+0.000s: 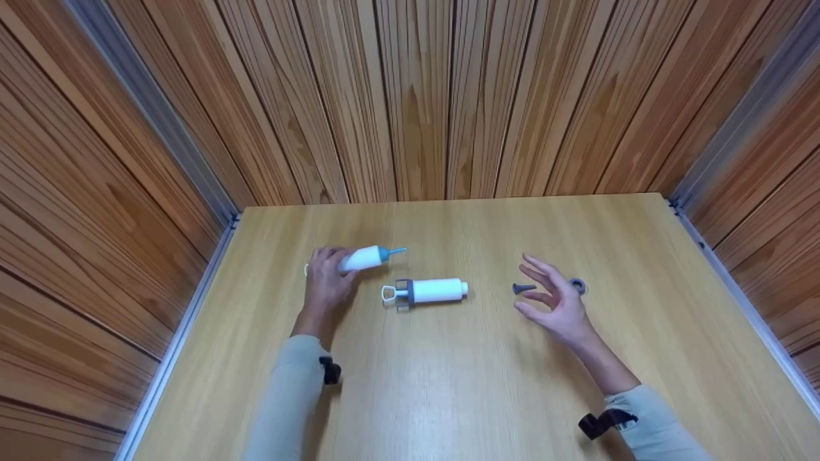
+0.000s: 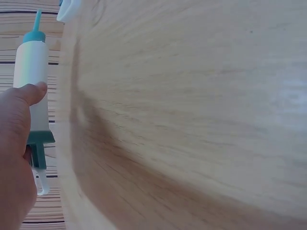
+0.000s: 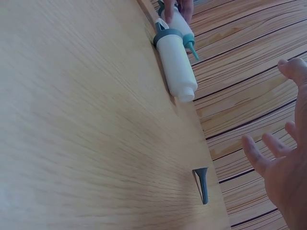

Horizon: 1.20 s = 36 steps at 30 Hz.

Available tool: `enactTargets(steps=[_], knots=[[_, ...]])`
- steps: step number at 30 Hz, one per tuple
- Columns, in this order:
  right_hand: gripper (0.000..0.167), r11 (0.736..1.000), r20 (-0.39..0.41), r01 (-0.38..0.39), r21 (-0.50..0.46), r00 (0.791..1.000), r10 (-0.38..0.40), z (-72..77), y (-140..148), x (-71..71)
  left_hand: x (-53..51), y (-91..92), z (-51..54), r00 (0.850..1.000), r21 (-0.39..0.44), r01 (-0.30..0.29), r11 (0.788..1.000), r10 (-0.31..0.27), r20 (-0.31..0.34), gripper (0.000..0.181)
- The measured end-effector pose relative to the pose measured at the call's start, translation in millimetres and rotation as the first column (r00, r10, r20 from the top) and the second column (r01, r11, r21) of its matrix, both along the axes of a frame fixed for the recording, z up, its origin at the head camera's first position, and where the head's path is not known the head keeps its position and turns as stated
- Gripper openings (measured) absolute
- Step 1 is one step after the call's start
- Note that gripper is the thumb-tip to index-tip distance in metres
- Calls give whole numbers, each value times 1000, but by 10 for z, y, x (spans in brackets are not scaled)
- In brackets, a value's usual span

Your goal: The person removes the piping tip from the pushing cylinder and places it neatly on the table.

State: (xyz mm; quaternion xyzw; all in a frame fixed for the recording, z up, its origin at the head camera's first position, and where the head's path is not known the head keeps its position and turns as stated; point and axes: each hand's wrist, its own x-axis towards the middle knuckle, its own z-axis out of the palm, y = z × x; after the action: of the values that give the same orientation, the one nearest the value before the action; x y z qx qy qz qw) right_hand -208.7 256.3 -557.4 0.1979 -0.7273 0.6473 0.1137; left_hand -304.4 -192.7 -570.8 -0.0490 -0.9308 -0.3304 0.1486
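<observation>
My left hand [image 1: 328,279] grips a white syringe-like tube [image 1: 362,258] with a teal cap and thin nozzle, its tip to the right. In the left wrist view the thumb lies along the tube's white barrel [image 2: 31,67], above a green collar and white handle. A second white tube [image 1: 438,290] with a grey collar and a ring handle lies on the table between the hands. My right hand [image 1: 564,312], fingers spread and slightly bent, holds nothing. Beside its fingertips lies a small dark nozzle [image 1: 523,288], flared at one end, also seen in the right wrist view [image 3: 203,185].
A dark grey ring [image 1: 577,285] lies just beyond the right hand. The wooden table [image 1: 448,384] is bordered by wood-plank walls at the back and sides, with metal rails along its left and right edges.
</observation>
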Motion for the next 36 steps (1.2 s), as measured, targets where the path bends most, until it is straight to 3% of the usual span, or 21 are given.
enactTargets(steps=[10,18,25,36], knots=[[83,999,12,-27,-30,1000,27,-68,-31,-48,43,13,62,999,16,15,1000,-14,-52,42],[82,999,24,-41,-18,999,42,-99,9,-109,98,71,30,995,34,45,998,-41,-92,40],[77,998,43,-58,27,997,57,-138,-16,-168,206,123,18,983,40,59,997,-51,-177,40],[67,997,32,-61,55,998,59,-195,-15,-247,284,277,105,972,68,77,995,-60,-226,40]])
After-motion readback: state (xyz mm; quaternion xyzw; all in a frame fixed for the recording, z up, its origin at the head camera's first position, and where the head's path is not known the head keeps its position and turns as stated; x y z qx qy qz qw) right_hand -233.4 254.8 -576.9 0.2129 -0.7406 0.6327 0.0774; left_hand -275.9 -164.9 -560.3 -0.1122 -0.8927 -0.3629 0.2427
